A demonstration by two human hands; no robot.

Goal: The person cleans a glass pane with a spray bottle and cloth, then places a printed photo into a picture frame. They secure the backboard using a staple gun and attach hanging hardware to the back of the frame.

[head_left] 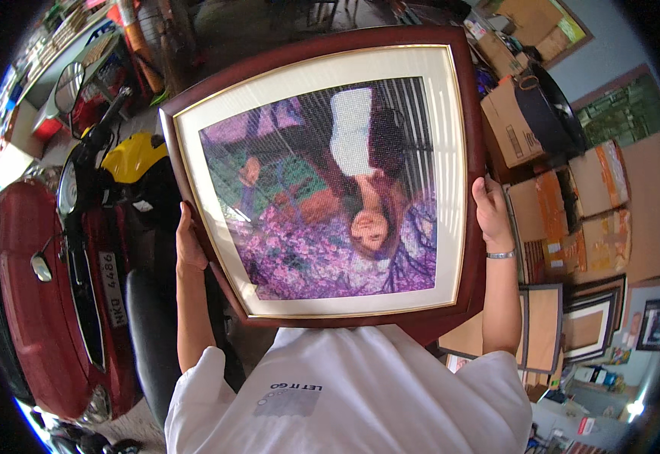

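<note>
I hold a large framed picture point(224, 306) upright against my body, between both hands. It has a dark red-brown wooden frame, a gold inner edge, a cream mat and a grainy image of a person among purple flowers, upside down from my view. My left hand point(191, 240) grips the frame's left side, fingers mostly hidden behind it. My right hand point(492, 216), with a silver band at the wrist, grips the right side with the thumb on the front. The frame's lower edge is close to my white T-shirt.
A red scooter point(46, 303) and a yellow-and-black one point(129, 159) stand close on my left. On my right are stacked cardboard boxes point(515, 125), taped cardboard sheets point(595, 189) and leaning frames point(542, 333). Dark floor point(254, 19) shows beyond the picture.
</note>
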